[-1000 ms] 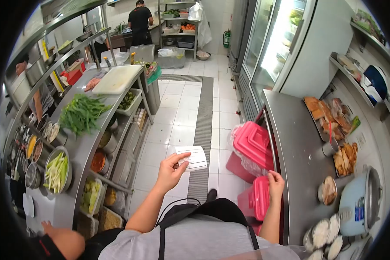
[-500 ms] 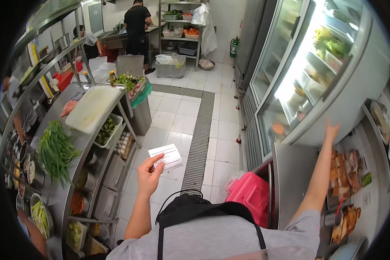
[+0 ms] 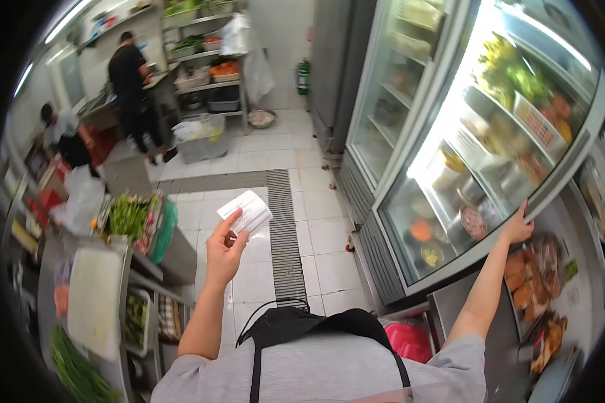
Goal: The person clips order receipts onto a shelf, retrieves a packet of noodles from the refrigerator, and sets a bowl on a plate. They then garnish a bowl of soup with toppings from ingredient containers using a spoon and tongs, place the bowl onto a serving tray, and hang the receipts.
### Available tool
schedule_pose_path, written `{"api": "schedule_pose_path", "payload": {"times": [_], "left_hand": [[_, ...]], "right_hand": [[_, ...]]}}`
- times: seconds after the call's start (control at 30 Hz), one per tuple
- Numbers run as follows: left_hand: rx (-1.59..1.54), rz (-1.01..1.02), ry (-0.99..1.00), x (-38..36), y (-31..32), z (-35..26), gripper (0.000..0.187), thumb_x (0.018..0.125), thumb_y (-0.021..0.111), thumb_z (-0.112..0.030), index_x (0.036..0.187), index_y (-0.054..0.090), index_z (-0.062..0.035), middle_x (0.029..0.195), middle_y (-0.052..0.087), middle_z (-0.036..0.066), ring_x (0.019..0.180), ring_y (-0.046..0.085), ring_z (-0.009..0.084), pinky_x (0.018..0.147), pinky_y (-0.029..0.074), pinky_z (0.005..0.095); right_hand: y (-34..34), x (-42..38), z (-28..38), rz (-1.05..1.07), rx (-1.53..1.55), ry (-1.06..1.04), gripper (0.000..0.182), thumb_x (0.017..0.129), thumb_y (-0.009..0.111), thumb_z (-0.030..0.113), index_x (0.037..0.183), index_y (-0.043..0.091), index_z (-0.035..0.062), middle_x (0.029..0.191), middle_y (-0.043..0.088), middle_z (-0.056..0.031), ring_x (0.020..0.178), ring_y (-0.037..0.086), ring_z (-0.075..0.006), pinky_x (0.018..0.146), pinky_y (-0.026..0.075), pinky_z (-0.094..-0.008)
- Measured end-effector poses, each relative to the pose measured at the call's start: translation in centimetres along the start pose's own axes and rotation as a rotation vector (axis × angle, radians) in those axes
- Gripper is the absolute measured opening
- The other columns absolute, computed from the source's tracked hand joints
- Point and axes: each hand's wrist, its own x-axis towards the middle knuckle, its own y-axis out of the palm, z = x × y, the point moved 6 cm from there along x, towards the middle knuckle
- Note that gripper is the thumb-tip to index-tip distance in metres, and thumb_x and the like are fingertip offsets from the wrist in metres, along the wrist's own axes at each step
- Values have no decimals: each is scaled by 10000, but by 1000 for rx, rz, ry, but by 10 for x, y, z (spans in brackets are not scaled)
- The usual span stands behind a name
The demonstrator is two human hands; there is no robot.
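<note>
Left hand (image 3: 225,254) raised mid-scene above floor, thumb and fingers pinching white paper slip (image 3: 247,211); slip held up left of floor drain (image 3: 286,245). Right hand (image 3: 517,230) reached out to right, at edge of fridge door (image 3: 464,259), index finger extended; whether other fingers grip edge, cannot tell. Near right, browned food (image 3: 526,282) on counter (image 3: 458,295), pink bin (image 3: 410,340) just left. Near left, cutting board (image 3: 94,295) beside green leaves (image 3: 81,369). Far left, person in black (image 3: 128,74) standing.
</note>
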Motion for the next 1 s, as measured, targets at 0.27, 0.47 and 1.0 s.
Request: {"api": "schedule_pose_path", "payload": {"times": [0.27,0.47,1.0], "left_hand": [[-304,157,154,75,96,24,537,751,537,8,1257,359,-20,1149,476,87,914,521,122,699,427,218],[-147,466,240,78,194,-7,566,799,503,-125,1301,265,-15,1297,343,162,1185,338,256,968,250,345],[-692,127,-101,173,179,82,512,896,275,-428,1245,301,-54,1059,527,137,1027,485,196,883,372,307]], "right_hand": [[3,-12,-25,71,324,135,367,692,698,302,688,522,-20,644,509,-44,605,479,-137,583,402,-270],[-72,-116,53,250,362,-69,501,720,649,165,1095,405,-60,1036,389,-129,901,432,-204,779,368,-293],[-14,-67,80,676,318,-333,55,702,593,28,756,605,29,718,562,-58,648,536,-146,589,428,-238]]}}
